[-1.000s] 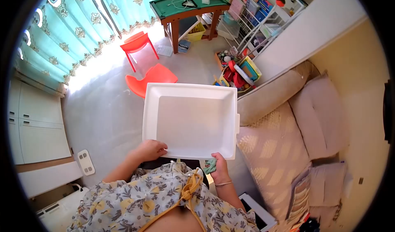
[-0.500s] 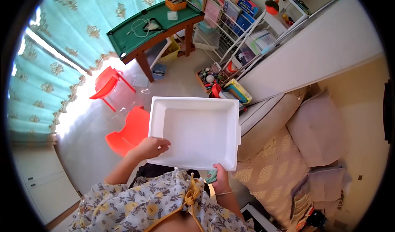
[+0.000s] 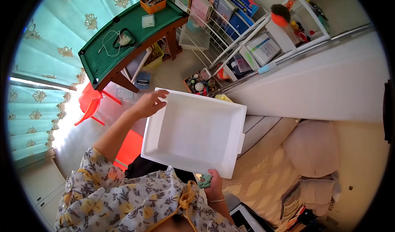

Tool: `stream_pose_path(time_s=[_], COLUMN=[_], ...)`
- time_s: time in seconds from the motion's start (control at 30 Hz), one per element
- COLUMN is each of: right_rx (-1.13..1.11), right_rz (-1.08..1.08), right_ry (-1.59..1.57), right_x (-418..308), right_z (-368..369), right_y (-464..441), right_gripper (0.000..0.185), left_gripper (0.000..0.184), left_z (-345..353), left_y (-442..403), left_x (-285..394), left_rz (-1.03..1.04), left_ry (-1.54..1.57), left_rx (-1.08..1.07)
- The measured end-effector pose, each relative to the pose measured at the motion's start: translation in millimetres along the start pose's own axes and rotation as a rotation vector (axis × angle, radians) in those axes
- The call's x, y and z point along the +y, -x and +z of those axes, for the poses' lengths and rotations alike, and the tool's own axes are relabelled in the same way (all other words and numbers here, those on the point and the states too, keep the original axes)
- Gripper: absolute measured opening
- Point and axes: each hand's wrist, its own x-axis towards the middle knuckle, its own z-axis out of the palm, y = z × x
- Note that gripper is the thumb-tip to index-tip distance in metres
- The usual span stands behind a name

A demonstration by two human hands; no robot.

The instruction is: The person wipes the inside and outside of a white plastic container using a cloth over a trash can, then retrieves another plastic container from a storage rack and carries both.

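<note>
A shallow white plastic bin (image 3: 196,129) is held tilted in front of my body, and its inside looks bare. My right hand (image 3: 214,186) grips the near right rim, with a crumpled green cloth (image 3: 204,181) pinched in the same hand. At the far left corner of the bin is my left hand (image 3: 150,104), fingers bent and apart over the rim. Whether those fingertips touch the plastic I cannot tell.
Ahead stands a small green pool table (image 3: 135,26) with an orange box (image 3: 152,3) on it. A white wire rack (image 3: 230,38) holds books. Red chairs (image 3: 89,102) are at left; a bed (image 3: 263,178) with cushions is at right.
My left hand has moved from the near left part of the bin up to its far left corner. The bin has turned slightly clockwise. My right hand keeps its grip.
</note>
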Motion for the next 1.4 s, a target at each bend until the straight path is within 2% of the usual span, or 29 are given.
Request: stream_pose_path(time_s=[0.1, 0.17, 0.27, 0.33, 0.43, 0.57, 0.73, 0.87, 0.93, 0.97, 1.03, 1.17, 1.27, 1.33, 1.37, 1.4], right_rx=[-0.090, -0.014, 0.033, 0.199, 0.244, 0.323, 0.411, 0.442, 0.458, 0.465, 0.472, 0.468, 0.462, 0.462, 0.463, 0.469], right_rz=[0.079, 0.064, 0.021, 0.002, 0.053, 0.074, 0.106, 0.135, 0.149, 0.155, 0.176, 0.207, 0.208, 0.208, 0.212, 0.214], right_ry=[-0.051, 0.018, 0.035, 0.014, 0.131, 0.187, 0.227, 0.241, 0.246, 0.248, 0.251, 0.254, 0.254, 0.253, 0.247, 0.254], right_x=[-26.4, -35.9, -42.4, -43.6, -41.3, -27.7, 0.4, 23.8, 31.1, 35.6, 40.6, 50.7, 64.2, 71.2, 72.2, 63.0], right_z=[17.1, 27.6, 45.9, 53.5, 59.4, 100.2, 147.6, 165.0, 173.5, 177.1, 182.6, 186.4, 183.0, 183.0, 182.7, 183.6], right_y=[-24.2, -34.7, -48.8, -50.8, -63.3, -115.4, -183.1, -222.6, -238.2, -245.2, -256.9, -274.6, -271.5, -269.7, -266.9, -271.3], right_gripper=[0.012, 0.016, 0.016, 0.018, 0.014, 0.016, 0.018, 0.020, 0.021, 0.021, 0.022, 0.024, 0.025, 0.026, 0.027, 0.027], left_gripper=[0.044, 0.048, 0.052, 0.054, 0.061, 0.073, 0.075, 0.077, 0.080, 0.080, 0.079, 0.079, 0.072, 0.056, 0.056, 0.044], left_z=[-4.9, -4.3, -12.9, -9.9, -1.2, 12.5, 60.0, 80.6, 82.6, 84.1, 84.0, 80.8, 87.0, 84.1, 86.2, 88.2], left_y=[-57.4, -99.3, -164.1, -204.8, -282.8, -400.5, -529.1, -603.5, -640.1, -655.1, -681.5, -721.0, -720.1, -709.9, -703.9, -693.8], left_x=[-26.7, -54.0, -69.7, -93.5, -135.4, -199.3, -298.9, -346.7, -361.5, -369.9, -387.3, -416.7, -446.2, -443.4, -435.6, -410.7], left_rz=[-0.003, 0.051, -0.043, -0.060, -0.145, -0.286, -0.281, -0.255, -0.300, -0.306, -0.279, -0.383, -0.298, -0.111, -0.111, -0.079], left_ry=[0.002, 0.055, 0.115, 0.134, 0.100, 0.053, -0.254, -0.390, -0.560, -0.562, -0.493, -0.481, -0.460, -0.513, -0.516, -0.692], left_rx=[0.050, 0.058, 0.053, 0.051, 0.057, -0.052, -0.181, -0.193, -0.204, -0.223, 0.024, 0.039, -0.006, 0.114, 0.108, 0.044])
